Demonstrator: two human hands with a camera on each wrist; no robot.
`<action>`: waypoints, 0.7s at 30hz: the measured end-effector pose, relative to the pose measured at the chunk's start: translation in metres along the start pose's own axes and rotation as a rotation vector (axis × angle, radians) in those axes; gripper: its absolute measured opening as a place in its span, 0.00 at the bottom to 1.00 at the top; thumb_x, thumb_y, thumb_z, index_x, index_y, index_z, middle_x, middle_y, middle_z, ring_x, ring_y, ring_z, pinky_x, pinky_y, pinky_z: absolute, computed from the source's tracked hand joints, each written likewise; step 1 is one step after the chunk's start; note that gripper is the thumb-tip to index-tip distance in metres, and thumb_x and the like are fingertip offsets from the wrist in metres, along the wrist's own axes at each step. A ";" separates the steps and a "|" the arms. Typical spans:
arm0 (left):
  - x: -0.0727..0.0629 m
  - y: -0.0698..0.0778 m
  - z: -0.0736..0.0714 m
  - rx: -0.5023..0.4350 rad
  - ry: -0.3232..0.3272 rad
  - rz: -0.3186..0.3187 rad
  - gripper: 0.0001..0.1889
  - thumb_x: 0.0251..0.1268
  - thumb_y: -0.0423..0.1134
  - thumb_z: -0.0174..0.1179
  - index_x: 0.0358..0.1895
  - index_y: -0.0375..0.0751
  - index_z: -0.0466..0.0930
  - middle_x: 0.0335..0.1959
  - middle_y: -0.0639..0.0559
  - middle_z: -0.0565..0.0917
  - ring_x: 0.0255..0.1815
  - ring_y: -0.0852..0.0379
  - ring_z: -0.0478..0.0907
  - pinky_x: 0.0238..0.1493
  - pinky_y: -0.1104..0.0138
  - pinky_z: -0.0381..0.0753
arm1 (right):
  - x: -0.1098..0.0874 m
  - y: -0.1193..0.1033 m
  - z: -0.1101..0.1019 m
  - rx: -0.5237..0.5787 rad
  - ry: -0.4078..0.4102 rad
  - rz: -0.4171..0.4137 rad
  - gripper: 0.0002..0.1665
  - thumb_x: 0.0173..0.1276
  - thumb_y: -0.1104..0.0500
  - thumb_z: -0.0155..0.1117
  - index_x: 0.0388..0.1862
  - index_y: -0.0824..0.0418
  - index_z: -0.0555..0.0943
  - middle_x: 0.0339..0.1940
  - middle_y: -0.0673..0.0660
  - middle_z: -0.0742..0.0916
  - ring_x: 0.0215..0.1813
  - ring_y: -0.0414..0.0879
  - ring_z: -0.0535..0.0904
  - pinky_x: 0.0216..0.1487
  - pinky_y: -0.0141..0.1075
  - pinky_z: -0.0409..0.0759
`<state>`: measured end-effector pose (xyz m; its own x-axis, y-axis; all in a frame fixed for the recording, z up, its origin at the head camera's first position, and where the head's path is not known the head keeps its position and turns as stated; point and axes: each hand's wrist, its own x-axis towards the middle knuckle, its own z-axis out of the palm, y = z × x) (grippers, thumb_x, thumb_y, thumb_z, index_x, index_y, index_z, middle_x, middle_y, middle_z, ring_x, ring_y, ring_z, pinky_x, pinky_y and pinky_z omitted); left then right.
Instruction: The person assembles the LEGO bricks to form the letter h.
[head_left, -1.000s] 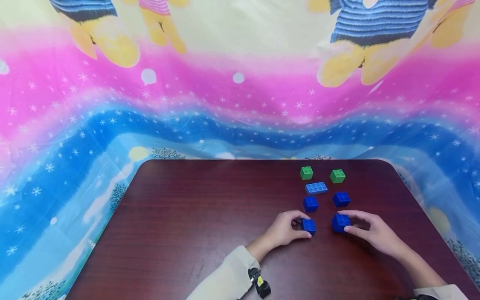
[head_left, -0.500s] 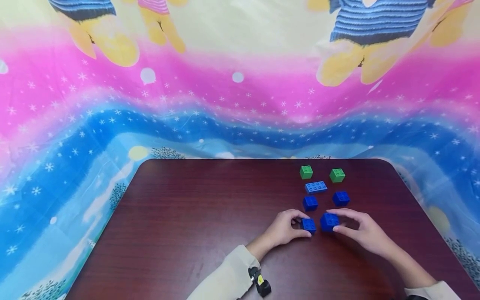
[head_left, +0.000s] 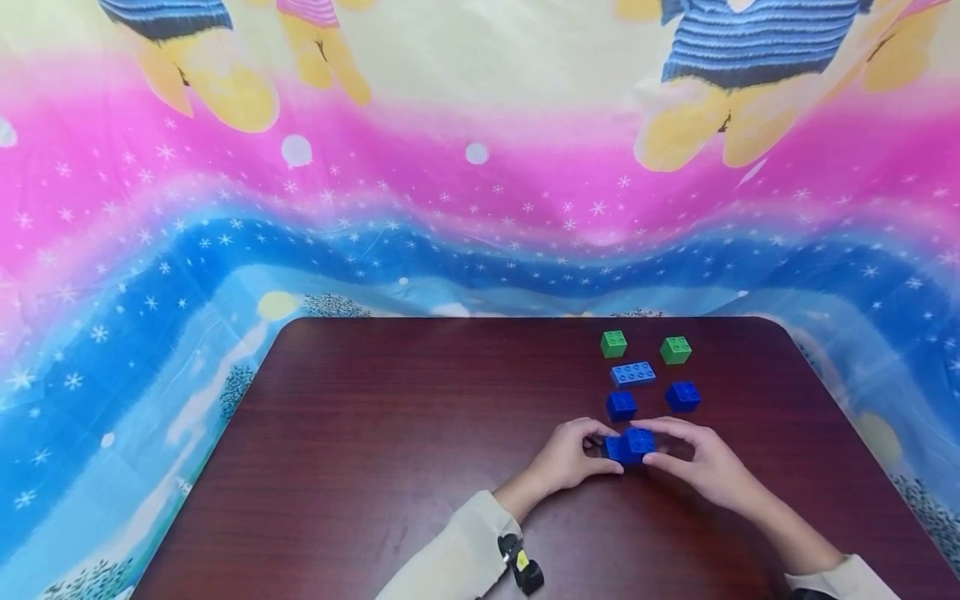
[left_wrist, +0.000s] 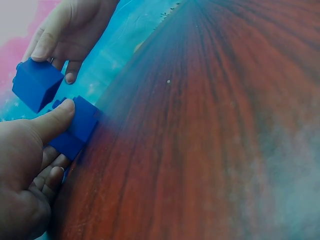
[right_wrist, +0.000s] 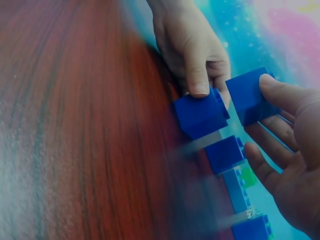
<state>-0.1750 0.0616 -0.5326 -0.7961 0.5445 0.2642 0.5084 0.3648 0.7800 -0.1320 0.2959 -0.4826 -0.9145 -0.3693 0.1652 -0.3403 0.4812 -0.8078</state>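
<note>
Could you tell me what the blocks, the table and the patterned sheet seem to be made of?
Blocks: likely hard plastic, smooth, satin, judging by crisp edges and moulded studs.
Table: wood or wood-look laminate, glossy; it shows dark grain and pale reflections.
Patterned sheet: probably fabric, perhaps plastic film, given its creases and folds; finish unclear.

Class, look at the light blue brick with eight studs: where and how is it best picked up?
Probably pinch the light blue brick across its long sides, near its right end, from above: it lies studs up, and a dark blue brick and green brick flank its left half.
</note>
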 end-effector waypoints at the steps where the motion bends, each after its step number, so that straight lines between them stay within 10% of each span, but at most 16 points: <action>1: 0.000 0.000 0.000 0.001 0.001 0.003 0.21 0.53 0.42 0.80 0.51 0.43 0.87 0.42 0.55 0.87 0.41 0.70 0.79 0.43 0.83 0.76 | 0.000 0.000 0.001 0.001 -0.002 0.000 0.25 0.70 0.62 0.70 0.65 0.65 0.80 0.60 0.63 0.84 0.52 0.36 0.84 0.49 0.28 0.83; 21: 0.001 -0.002 0.002 -0.019 0.003 -0.015 0.22 0.52 0.41 0.80 0.50 0.40 0.87 0.40 0.55 0.87 0.40 0.71 0.80 0.42 0.84 0.76 | 0.006 0.000 0.012 -0.044 0.037 -0.030 0.25 0.68 0.63 0.72 0.64 0.64 0.81 0.59 0.59 0.85 0.55 0.41 0.83 0.48 0.32 0.85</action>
<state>-0.1761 0.0624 -0.5351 -0.8045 0.5369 0.2539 0.4898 0.3581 0.7949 -0.1354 0.2846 -0.4885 -0.9110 -0.3549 0.2102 -0.3760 0.5050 -0.7769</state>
